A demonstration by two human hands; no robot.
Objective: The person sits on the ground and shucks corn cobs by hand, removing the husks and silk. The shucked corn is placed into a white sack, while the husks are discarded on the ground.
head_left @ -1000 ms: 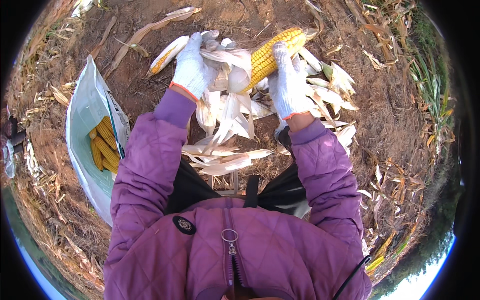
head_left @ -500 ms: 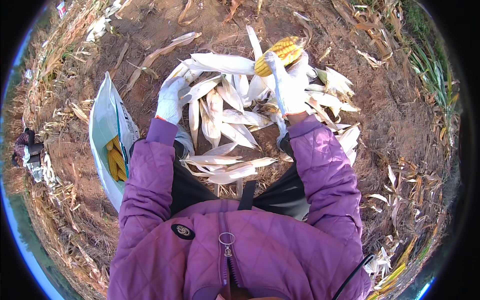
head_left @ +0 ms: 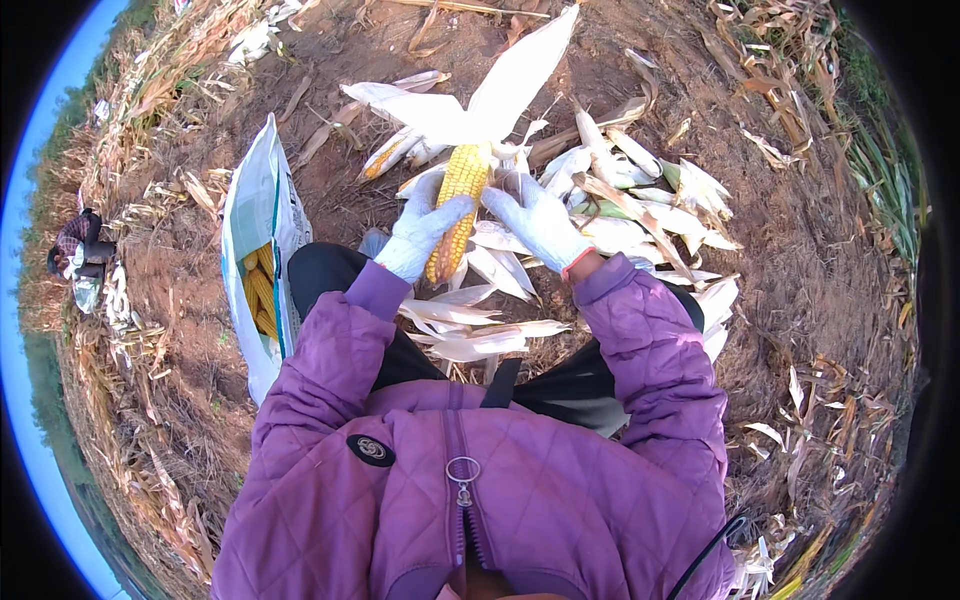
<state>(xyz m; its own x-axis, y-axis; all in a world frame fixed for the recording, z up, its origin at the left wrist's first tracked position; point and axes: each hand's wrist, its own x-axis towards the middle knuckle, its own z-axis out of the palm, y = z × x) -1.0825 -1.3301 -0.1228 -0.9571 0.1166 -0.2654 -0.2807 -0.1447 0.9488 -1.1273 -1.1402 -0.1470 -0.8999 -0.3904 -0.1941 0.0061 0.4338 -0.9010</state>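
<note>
A yellow ear of corn stands out between my two white-gloved hands, its bare kernels toward me. Pale husk leaves still joined to its far end spread outward. My left hand is closed around the ear's left side, thumb across the kernels. On the other side my right hand has its fingers closed at the ear's upper right, near the husk base; some fingertips are hidden behind it. Beneath both hands lie loose dry husks. Another ear, partly husked, rests on the ground beyond my left hand.
An upright white sack with husked yellow ears inside stands beside my left knee. Husks and husk-covered ears are heaped to the right. Far left, another person is low to the ground. Dry stalks litter the soil.
My right hand has brought the ear from the upper right to the middle. My left hand has moved right onto it. The husk leaves now splay away from the ear's far end.
</note>
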